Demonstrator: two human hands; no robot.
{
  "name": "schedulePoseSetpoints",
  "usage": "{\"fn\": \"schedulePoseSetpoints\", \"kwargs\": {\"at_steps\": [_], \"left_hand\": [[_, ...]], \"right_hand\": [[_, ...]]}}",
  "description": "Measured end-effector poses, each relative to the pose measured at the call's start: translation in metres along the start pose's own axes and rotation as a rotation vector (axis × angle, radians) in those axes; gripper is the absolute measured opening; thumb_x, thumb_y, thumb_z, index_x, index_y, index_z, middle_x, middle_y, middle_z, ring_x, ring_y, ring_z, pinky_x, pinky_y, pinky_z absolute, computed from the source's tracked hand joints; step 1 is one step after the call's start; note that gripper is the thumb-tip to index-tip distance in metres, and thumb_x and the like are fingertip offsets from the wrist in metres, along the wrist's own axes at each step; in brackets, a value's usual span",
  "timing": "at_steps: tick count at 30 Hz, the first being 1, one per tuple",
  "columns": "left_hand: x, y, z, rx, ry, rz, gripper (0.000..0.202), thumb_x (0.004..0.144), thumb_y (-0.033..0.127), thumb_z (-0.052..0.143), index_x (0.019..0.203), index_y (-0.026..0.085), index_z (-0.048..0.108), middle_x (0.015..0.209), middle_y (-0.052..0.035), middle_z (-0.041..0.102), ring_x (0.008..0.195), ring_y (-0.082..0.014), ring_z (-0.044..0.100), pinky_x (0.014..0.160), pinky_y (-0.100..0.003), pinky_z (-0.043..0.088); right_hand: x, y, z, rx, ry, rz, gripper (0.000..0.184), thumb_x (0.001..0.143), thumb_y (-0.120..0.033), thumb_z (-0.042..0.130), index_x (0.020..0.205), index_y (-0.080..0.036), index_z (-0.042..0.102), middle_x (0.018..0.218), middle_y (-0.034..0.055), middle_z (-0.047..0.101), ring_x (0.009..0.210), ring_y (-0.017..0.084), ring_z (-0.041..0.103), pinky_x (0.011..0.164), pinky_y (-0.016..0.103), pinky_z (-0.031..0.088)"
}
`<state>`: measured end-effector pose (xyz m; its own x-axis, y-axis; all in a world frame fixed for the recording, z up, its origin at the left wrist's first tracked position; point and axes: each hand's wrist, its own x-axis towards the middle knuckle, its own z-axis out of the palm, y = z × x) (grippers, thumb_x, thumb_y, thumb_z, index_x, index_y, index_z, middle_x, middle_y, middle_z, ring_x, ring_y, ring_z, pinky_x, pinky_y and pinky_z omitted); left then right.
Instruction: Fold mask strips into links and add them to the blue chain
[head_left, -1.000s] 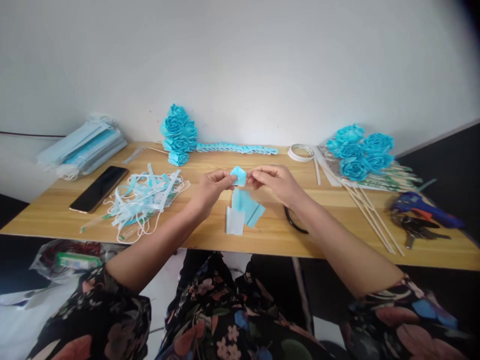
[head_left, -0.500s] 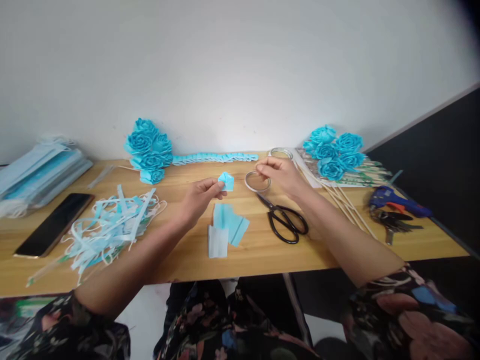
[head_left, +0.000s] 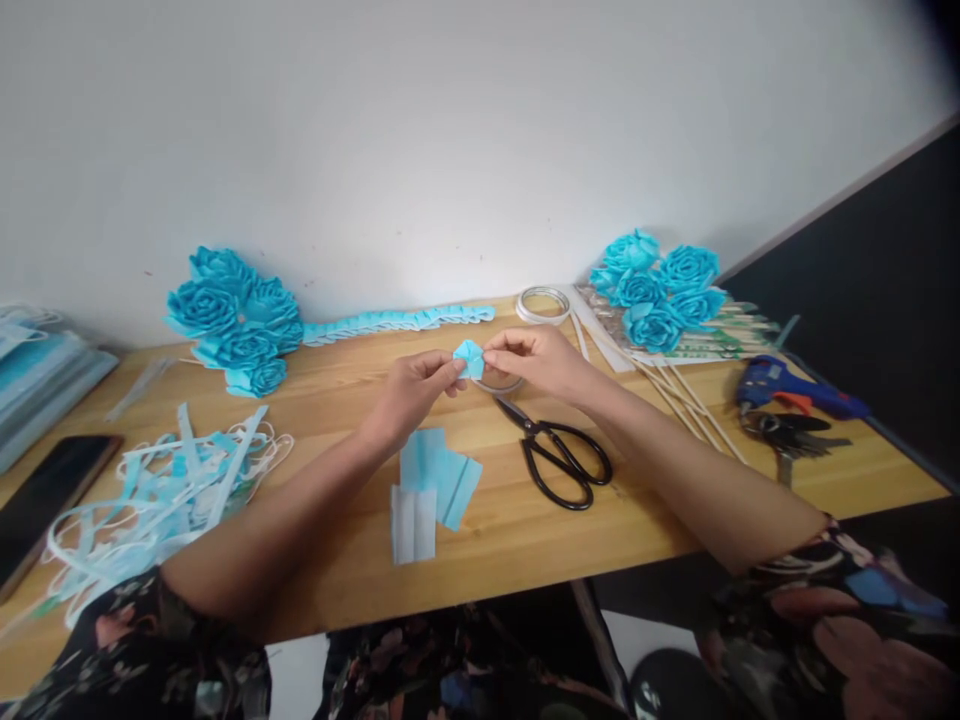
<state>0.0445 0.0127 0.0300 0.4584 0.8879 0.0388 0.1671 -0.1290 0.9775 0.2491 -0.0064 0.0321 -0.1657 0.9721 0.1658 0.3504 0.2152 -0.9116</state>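
Observation:
Between my two hands is a small folded piece of light blue mask fabric (head_left: 469, 358), raised above the table. My left hand (head_left: 420, 390) pinches its left side with thumb and fingers. At its right edge, my right hand (head_left: 536, 358) closes thumb and fingertips on the same piece. Below my hands lie several cut blue squares of fabric (head_left: 442, 465), overlapping. Black-handled scissors (head_left: 566, 455) rest under my right wrist, blades pointing up and left. A tape roll (head_left: 501, 384) lies partly hidden behind my right hand.
Blue fabric roses stand at the left (head_left: 240, 310) and right (head_left: 660, 290), with a pleated blue strip (head_left: 397, 322) along the wall. Cut straps (head_left: 172, 490), a phone (head_left: 52, 500) and stacked masks (head_left: 45, 380) lie left. Thin sticks (head_left: 694, 405) and a blue glue gun (head_left: 795, 385) lie right.
My right hand has come left and down to the folded fabric and now grips its right edge. My left hand still holds the piece. The view has shifted slightly.

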Motion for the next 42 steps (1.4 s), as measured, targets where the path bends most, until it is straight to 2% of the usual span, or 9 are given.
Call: {"fn": "schedulePoseSetpoints", "kwargs": {"at_steps": [4, 8, 11, 14, 17, 22, 34, 39, 42], "left_hand": [[0.004, 0.004, -0.006, 0.011, -0.051, 0.026, 0.035, 0.086, 0.047, 0.060, 0.070, 0.017, 0.067, 0.072, -0.0027, 0.065, 0.069, -0.0138, 0.057, 0.074, -0.028, 0.045], [0.019, 0.004, -0.017, 0.097, -0.028, 0.055, 0.041, 0.090, 0.050, 0.053, 0.071, 0.017, 0.069, 0.085, -0.0072, 0.071, 0.073, -0.0150, 0.059, 0.079, -0.030, 0.048], [0.044, -0.005, -0.023, 0.374, 0.038, 0.083, 0.030, 0.090, 0.040, 0.054, 0.084, 0.018, 0.074, 0.090, -0.0074, 0.073, 0.077, -0.0178, 0.062, 0.079, -0.031, 0.048], [0.073, -0.017, -0.022, 0.801, 0.073, 0.268, 0.032, 0.092, 0.026, 0.049, 0.107, 0.017, 0.075, 0.103, -0.0112, 0.073, 0.095, -0.0241, 0.062, 0.089, -0.035, 0.046], [0.098, -0.027, -0.015, 1.093, 0.026, 0.352, 0.038, 0.094, 0.018, 0.042, 0.117, 0.016, 0.072, 0.110, -0.0143, 0.070, 0.106, -0.0272, 0.059, 0.092, -0.037, 0.044], [0.115, -0.035, -0.004, 1.271, -0.043, 0.317, 0.045, 0.096, 0.017, 0.038, 0.133, 0.022, 0.063, 0.103, -0.0132, 0.068, 0.103, -0.0266, 0.058, 0.084, -0.035, 0.044], [0.117, -0.047, 0.006, 1.304, -0.054, 0.303, 0.043, 0.099, 0.025, 0.034, 0.127, 0.027, 0.068, 0.102, -0.0132, 0.061, 0.097, -0.0268, 0.055, 0.074, -0.035, 0.039], [0.115, -0.044, 0.007, 1.320, -0.066, 0.316, 0.040, 0.098, 0.026, 0.037, 0.119, 0.024, 0.071, 0.098, -0.0134, 0.062, 0.092, -0.0269, 0.057, 0.072, -0.035, 0.038], [0.114, -0.044, 0.007, 1.322, -0.066, 0.313, 0.038, 0.097, 0.023, 0.038, 0.115, 0.022, 0.071, 0.097, -0.0134, 0.063, 0.093, -0.0265, 0.057, 0.073, -0.035, 0.038]], "right_hand": [[0.007, 0.003, -0.007, -0.069, 0.065, -0.035, 0.022, 0.080, -0.036, 0.062, 0.078, -0.016, 0.071, 0.070, 0.0004, 0.066, 0.063, 0.012, 0.054, 0.061, 0.025, 0.041], [0.013, 0.018, -0.024, 0.103, 0.274, 0.017, 0.018, 0.078, -0.035, 0.065, 0.076, -0.018, 0.067, 0.073, 0.0005, 0.065, 0.061, 0.011, 0.055, 0.060, 0.024, 0.046], [0.016, 0.034, -0.037, 0.320, 0.442, 0.094, 0.021, 0.073, -0.039, 0.071, 0.076, -0.019, 0.066, 0.075, 0.0003, 0.063, 0.067, 0.011, 0.056, 0.058, 0.022, 0.049], [0.016, 0.044, -0.041, 0.438, 0.511, 0.159, 0.024, 0.069, -0.040, 0.076, 0.075, -0.019, 0.064, 0.074, -0.0009, 0.062, 0.066, 0.010, 0.054, 0.057, 0.020, 0.049], [0.015, 0.048, -0.036, 0.454, 0.509, 0.195, 0.027, 0.068, -0.041, 0.078, 0.075, -0.019, 0.065, 0.073, -0.0012, 0.062, 0.064, 0.009, 0.053, 0.056, 0.019, 0.049], [0.015, 0.052, -0.029, 0.433, 0.486, 0.218, 0.030, 0.067, -0.044, 0.078, 0.073, -0.018, 0.065, 0.074, -0.0004, 0.063, 0.061, 0.008, 0.053, 0.055, 0.019, 0.049], [0.040, 0.055, -0.043, 0.422, 0.444, 0.368, 0.024, 0.075, -0.034, 0.076, 0.071, -0.017, 0.059, 0.065, -0.0027, 0.062, 0.049, 0.005, 0.051, 0.046, 0.017, 0.044], [0.068, 0.052, -0.036, 0.417, 0.316, 0.389, 0.013, 0.083, -0.022, 0.067, 0.074, -0.015, 0.062, 0.068, 0.0006, 0.066, 0.052, 0.007, 0.058, 0.047, 0.017, 0.048], [0.075, 0.063, -0.031, 0.297, 0.358, 0.385, 0.014, 0.083, -0.022, 0.068, 0.073, -0.015, 0.063, 0.068, 0.0025, 0.067, 0.058, 0.010, 0.064, 0.045, 0.017, 0.050]]}}
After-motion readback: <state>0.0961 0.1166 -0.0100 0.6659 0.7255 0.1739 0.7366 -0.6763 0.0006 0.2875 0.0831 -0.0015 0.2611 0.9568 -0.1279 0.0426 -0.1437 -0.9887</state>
